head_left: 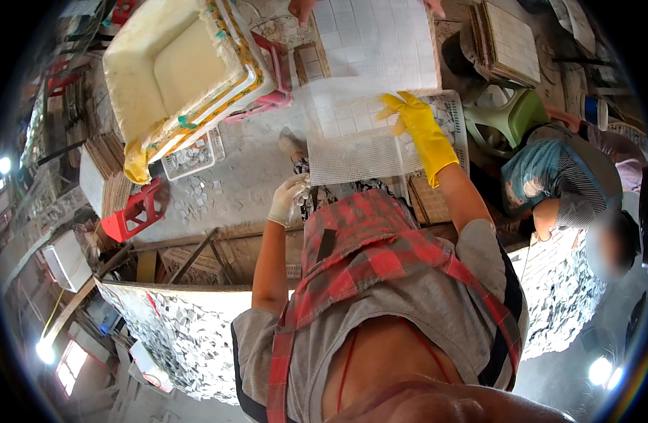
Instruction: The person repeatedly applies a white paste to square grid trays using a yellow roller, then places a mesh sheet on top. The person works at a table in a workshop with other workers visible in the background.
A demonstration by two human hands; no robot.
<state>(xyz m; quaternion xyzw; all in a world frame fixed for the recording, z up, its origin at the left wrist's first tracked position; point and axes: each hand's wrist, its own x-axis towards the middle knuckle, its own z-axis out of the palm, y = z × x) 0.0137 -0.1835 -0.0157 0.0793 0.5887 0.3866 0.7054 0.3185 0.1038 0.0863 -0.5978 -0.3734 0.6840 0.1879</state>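
Note:
My right hand (413, 121), in a yellow rubber glove, lies flat with fingers spread on a white mesh sheet (352, 151). The mesh covers a grid of small pale mosaic tiles in a white tray (456, 120). My left hand (287, 199), in a white glove, is curled at the mesh's near left corner and seems to pinch a few small pale tile pieces. My red checked apron (370, 240) hides whatever is under the near edge of the mesh.
Another person's hands (303, 7) hold a white tile sheet (380, 39) beyond the mesh. A person in a striped shirt (549, 180) bends at right. A white tub with yellow cloth (176, 67), red stool (135, 215), chip basket (190, 156), green stool (513, 116) and stacked tile boards (511, 39) are around.

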